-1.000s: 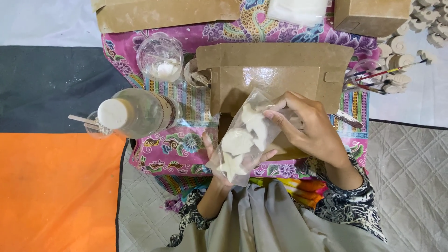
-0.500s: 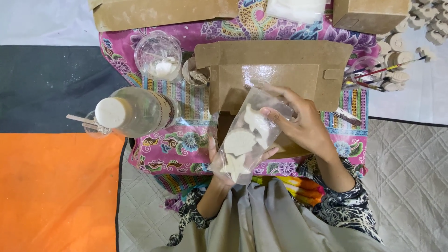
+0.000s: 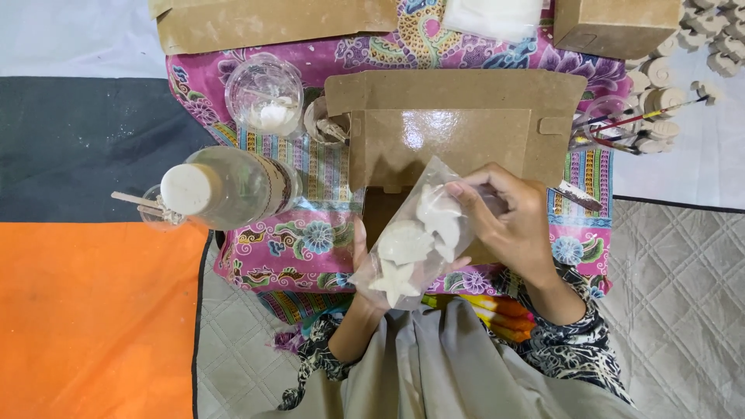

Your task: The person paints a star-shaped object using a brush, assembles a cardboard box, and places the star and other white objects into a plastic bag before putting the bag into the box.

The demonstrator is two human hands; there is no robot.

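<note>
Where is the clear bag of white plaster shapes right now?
The clear bag sits at centre, between the left hand and right hand, above the flat cardboard box.

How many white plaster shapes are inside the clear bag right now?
3, as far as can be told: a dolphin-like shape uppermost by the right hand, a rounded one mid-bag, and a star lowest, near the left hand. The clear bag could hide more.

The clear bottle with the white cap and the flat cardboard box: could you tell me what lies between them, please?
In the head view, only the patterned pink cloth shows between the bottle and the cardboard box.
</note>
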